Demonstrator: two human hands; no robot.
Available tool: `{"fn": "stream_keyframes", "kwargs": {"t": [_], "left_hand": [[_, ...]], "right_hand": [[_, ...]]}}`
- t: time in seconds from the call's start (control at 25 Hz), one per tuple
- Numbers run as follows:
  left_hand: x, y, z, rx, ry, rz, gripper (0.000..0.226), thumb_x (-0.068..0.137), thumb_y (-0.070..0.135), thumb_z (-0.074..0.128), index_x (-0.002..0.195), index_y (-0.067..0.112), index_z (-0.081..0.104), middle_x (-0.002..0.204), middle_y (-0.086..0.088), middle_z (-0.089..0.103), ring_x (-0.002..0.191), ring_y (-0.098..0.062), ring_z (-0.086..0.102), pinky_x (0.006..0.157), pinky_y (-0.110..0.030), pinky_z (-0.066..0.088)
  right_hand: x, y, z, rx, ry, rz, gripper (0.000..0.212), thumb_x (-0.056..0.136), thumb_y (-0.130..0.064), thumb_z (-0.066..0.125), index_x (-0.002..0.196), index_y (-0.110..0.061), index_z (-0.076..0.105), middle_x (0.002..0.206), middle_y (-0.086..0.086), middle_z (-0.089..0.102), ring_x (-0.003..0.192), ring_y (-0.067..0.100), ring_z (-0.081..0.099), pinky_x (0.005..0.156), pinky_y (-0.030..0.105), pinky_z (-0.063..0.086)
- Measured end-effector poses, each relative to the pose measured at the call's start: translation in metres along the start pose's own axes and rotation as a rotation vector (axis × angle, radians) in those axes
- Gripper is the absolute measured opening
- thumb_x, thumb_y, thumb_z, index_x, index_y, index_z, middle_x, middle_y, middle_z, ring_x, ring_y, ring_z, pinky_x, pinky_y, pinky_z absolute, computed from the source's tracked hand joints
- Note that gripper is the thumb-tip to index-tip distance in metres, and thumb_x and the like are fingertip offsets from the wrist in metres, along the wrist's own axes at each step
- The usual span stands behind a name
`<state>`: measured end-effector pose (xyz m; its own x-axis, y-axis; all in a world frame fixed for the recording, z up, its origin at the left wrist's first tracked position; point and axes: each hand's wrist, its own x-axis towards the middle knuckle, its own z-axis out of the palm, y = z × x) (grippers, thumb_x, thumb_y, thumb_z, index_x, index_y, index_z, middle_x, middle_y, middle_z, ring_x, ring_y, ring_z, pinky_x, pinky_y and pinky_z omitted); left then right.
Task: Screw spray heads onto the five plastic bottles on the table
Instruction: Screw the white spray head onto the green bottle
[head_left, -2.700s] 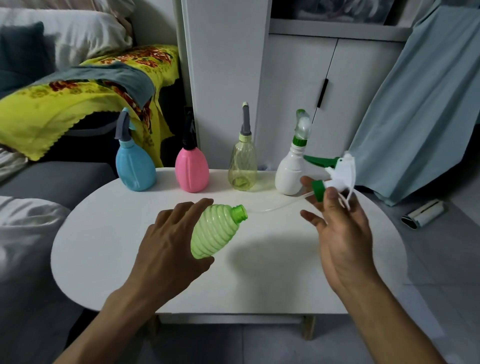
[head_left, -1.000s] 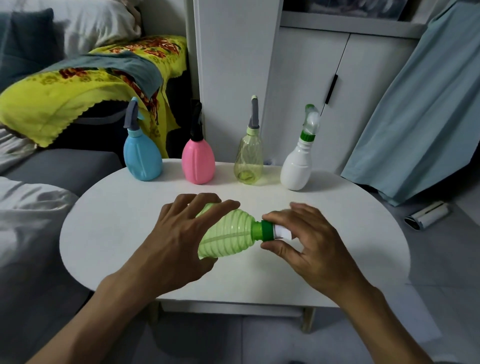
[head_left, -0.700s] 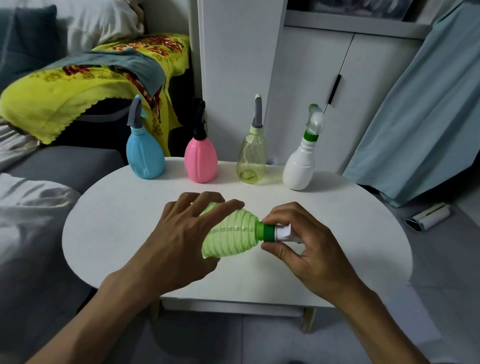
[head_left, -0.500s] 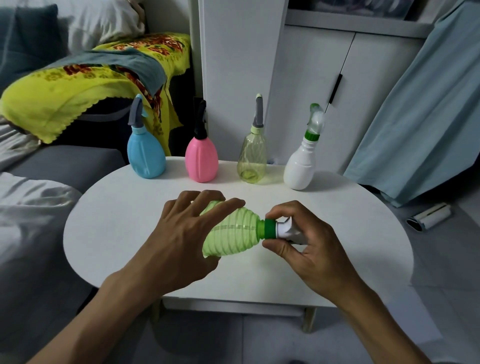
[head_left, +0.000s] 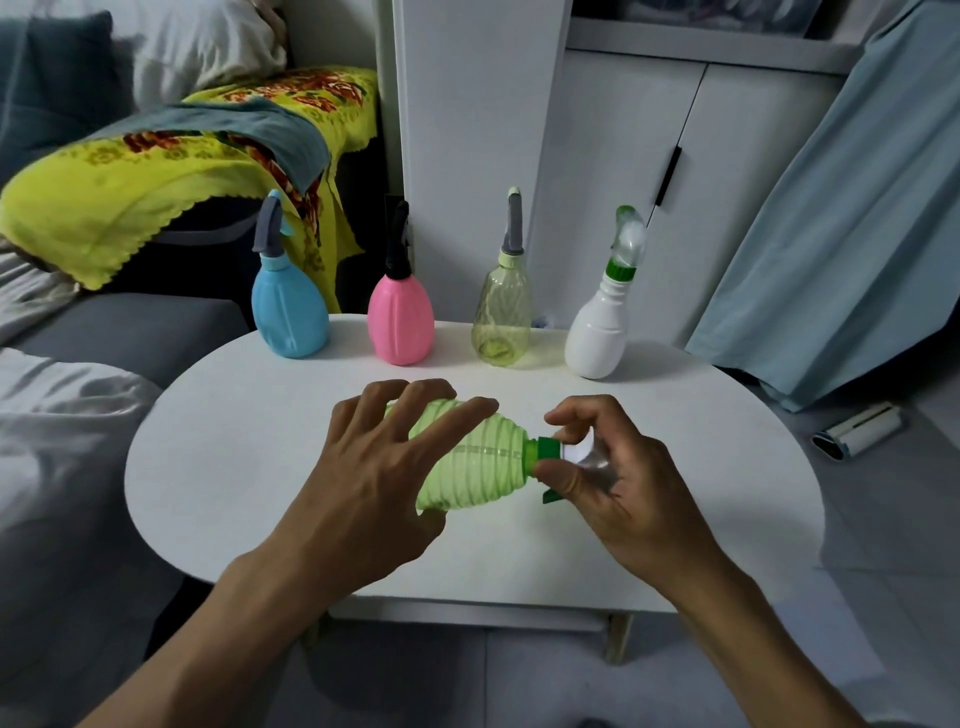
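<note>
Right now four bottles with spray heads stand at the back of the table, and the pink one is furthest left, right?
Not quite. The head view shows the blue bottle furthest left; the pink bottle stands second from left. Four capped bottles do stand at the back of the table.

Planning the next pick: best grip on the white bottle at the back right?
Take the white bottle by its narrow neck just below the green collar, coming from the front. It stands upright, widening toward the base, and the clear yellow bottle stands apart on its left.
</note>
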<state>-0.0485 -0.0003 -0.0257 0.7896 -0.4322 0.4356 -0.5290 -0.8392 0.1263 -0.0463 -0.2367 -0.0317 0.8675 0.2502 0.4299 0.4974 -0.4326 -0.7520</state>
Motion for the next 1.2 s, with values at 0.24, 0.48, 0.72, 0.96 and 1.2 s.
{"fn": "stream_keyframes", "kwargs": {"t": [0.24,0.48,0.72,0.96,1.2], "left_hand": [[0.001,0.000,0.000,0.017,0.005,-0.006,0.100,0.055,0.026,0.089,0.143,0.031,0.041,0.133,-0.007,0.054,0.116,-0.036,0.050,0.089,-0.049,0.043],[0.001,0.002,0.000,0.056,0.002,-0.004,0.100,0.053,0.025,0.089,0.142,0.029,0.045,0.132,-0.009,0.055,0.114,-0.037,0.051,0.089,-0.049,0.043],[0.001,0.004,-0.001,0.031,-0.005,-0.011,0.098,0.053,0.022,0.088,0.141,0.028,0.047,0.132,-0.009,0.056,0.114,-0.037,0.051,0.089,-0.049,0.043],[0.001,0.003,0.001,0.020,0.028,-0.006,0.100,0.052,0.023,0.086,0.142,0.029,0.043,0.132,-0.008,0.055,0.115,-0.036,0.050,0.089,-0.048,0.042],[-0.001,0.004,0.011,-0.066,0.057,0.032,0.085,0.065,0.039,0.082,0.139,0.024,0.046,0.134,-0.008,0.054,0.117,-0.030,0.053,0.092,-0.044,0.048]], "right_hand": [[0.000,-0.001,0.001,0.031,-0.007,0.015,0.043,0.080,-0.050,0.070,0.116,-0.042,0.048,0.105,-0.025,0.061,0.081,0.008,0.069,0.067,0.018,0.056],[0.000,0.000,0.001,0.026,-0.006,0.038,0.047,0.078,-0.051,0.071,0.117,-0.041,0.048,0.107,-0.013,0.062,0.083,0.016,0.068,0.068,0.032,0.059],[-0.001,0.001,0.002,-0.002,-0.045,0.080,0.038,0.079,-0.055,0.067,0.110,-0.042,0.050,0.103,-0.019,0.059,0.082,0.016,0.069,0.066,0.039,0.061],[-0.002,-0.003,0.000,0.062,0.005,0.090,0.043,0.073,-0.049,0.073,0.108,-0.037,0.052,0.100,-0.020,0.063,0.084,0.017,0.069,0.068,0.041,0.062],[-0.001,-0.011,-0.006,0.161,0.075,0.241,0.039,0.072,-0.041,0.081,0.103,-0.031,0.059,0.088,-0.005,0.063,0.076,0.011,0.065,0.062,0.017,0.053]]}}
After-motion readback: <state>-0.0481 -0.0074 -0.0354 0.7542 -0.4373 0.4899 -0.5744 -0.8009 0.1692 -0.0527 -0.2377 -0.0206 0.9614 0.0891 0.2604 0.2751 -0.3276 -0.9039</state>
